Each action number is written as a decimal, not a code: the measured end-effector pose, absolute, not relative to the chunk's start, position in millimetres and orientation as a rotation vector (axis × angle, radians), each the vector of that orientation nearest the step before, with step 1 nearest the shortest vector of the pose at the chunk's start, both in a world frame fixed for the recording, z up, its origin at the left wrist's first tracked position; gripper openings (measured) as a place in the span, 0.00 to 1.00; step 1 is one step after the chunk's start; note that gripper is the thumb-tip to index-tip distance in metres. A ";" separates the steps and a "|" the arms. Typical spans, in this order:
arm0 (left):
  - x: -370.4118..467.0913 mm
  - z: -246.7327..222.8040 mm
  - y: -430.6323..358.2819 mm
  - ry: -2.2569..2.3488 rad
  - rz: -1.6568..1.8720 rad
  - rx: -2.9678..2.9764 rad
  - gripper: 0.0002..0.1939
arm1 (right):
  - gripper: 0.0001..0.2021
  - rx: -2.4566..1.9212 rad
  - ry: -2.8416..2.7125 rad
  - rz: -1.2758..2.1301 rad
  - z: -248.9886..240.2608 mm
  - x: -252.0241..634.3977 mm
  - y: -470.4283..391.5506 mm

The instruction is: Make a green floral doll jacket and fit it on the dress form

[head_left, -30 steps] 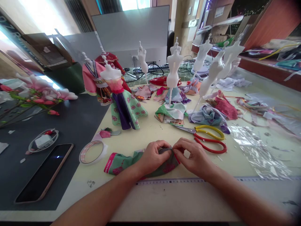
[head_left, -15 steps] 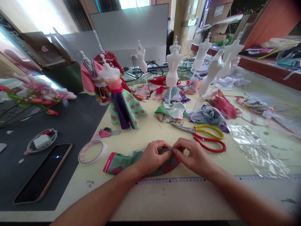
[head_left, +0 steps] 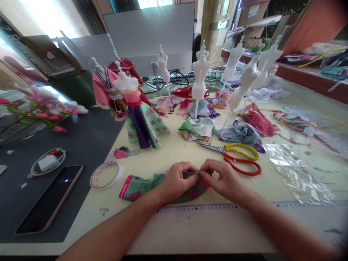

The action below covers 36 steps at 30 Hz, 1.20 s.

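A green cloth piece (head_left: 144, 187) with pink trim and dark pink flowers lies on the pale table, partly under my hands. My left hand (head_left: 181, 181) pinches a grey-green fold of it between thumb and fingers. Right beside it, fingertips nearly touching, my right hand (head_left: 217, 177) grips the cloth's edge near the pink trim. Whether a needle or thread is between the fingertips is too small to tell. A ruler (head_left: 217, 207) runs along the table just below the cloth.
Scissors (head_left: 241, 157) with yellow and red handles lie right of centre. A tape roll (head_left: 104, 175) and a phone (head_left: 50, 199) are at left. Dressed doll forms (head_left: 141, 116), bare forms (head_left: 199, 79) and fabric scraps (head_left: 197, 128) stand or lie behind. Clear plastic (head_left: 296, 174) is at right.
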<state>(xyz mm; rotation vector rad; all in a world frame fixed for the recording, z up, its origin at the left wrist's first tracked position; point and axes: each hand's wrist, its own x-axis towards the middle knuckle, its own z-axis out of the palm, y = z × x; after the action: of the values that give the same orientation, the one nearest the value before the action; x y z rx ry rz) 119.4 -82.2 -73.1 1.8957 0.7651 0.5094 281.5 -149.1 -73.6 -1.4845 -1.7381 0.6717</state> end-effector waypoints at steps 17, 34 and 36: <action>116.1 -74.8 -79.9 0.704 0.505 1.528 0.06 | 0.08 -1.389 -1.135 1.350 -65.5 284.8 -144.3; 117.2 -73.5 -81.3 0.781 0.573 1.481 0.08 | 0.07 -1.305 -1.018 1.397 -68.6 284.7 -144.6; 116.9 -72.3 -82.2 0.779 0.661 1.499 0.13 | 0.07 -1.308 -1.020 1.379 -66.8 284.4 -144.7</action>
<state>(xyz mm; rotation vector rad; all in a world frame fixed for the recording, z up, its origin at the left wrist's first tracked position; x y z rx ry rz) 116.9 -82.2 -72.3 1.4991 0.7788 0.6605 284.4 -144.7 -66.8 -1.3078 -1.0203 1.3792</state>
